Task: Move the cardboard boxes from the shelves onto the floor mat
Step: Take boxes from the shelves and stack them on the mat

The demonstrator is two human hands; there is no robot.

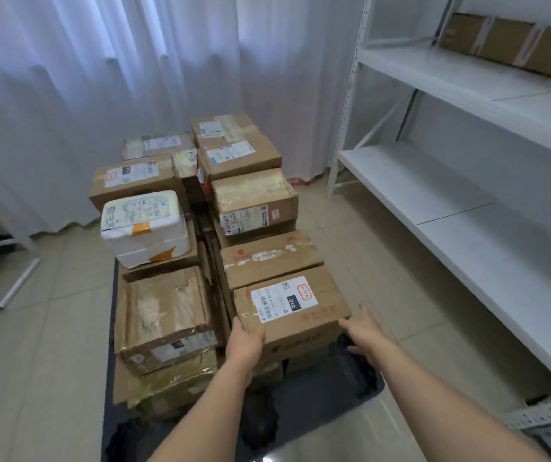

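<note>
A cardboard box with a white shipping label (296,311) sits at the near right of a stack of several boxes on a dark floor mat (314,405). My left hand (245,338) holds its near left corner, thumb on the top edge. Beside the box's near right corner is my right hand (366,331), fingers straight, at or just off the cardboard. A white foam box (144,225) rests on the left row. Three more cardboard boxes (514,45) stand on the upper shelf at the top right.
A white metal shelving unit (451,181) runs along the right, its lower shelves bare. White curtains (100,78) hang behind the stack. A metal tube (17,285) lies on the tiled floor at the left.
</note>
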